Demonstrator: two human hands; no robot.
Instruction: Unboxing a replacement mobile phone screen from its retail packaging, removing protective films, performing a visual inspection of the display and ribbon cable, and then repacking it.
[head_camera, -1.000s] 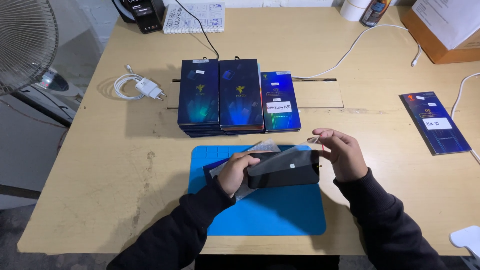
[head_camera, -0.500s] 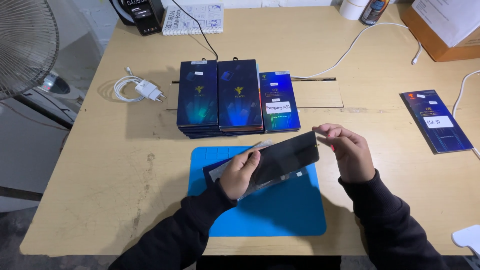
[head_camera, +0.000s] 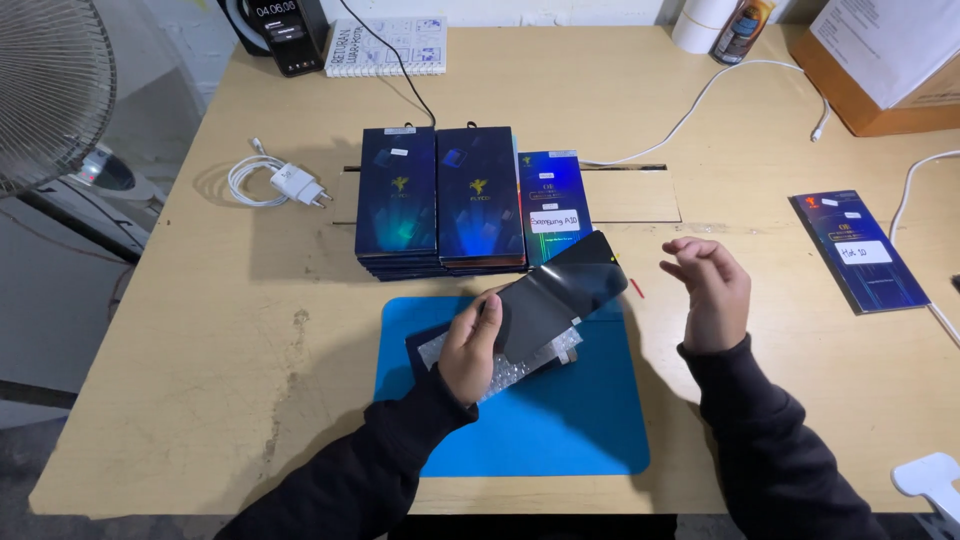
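Note:
My left hand (head_camera: 470, 345) grips the near end of a flat black phone screen panel (head_camera: 565, 290), holding it tilted above a blue work mat (head_camera: 540, 420). Under the panel lies a piece of clear bubble wrap (head_camera: 505, 370) on the mat. My right hand (head_camera: 710, 285) hovers to the right of the panel, fingers loosely curled and apart, holding nothing that I can see. A small red sliver (head_camera: 637, 290) lies on the table between the panel and my right hand.
Stacks of dark blue flat boxes (head_camera: 440, 200) stand behind the mat, with another box (head_camera: 858, 250) at the right. A white charger with cable (head_camera: 280, 182) lies left. A fan (head_camera: 45, 90), a cardboard box (head_camera: 880, 60) and white cables (head_camera: 720, 90) ring the wooden table (head_camera: 200, 330).
My right hand has let go of the panel's far end and pulled away to the right. The left hand alone now holds the panel, tilted up toward the boxes.

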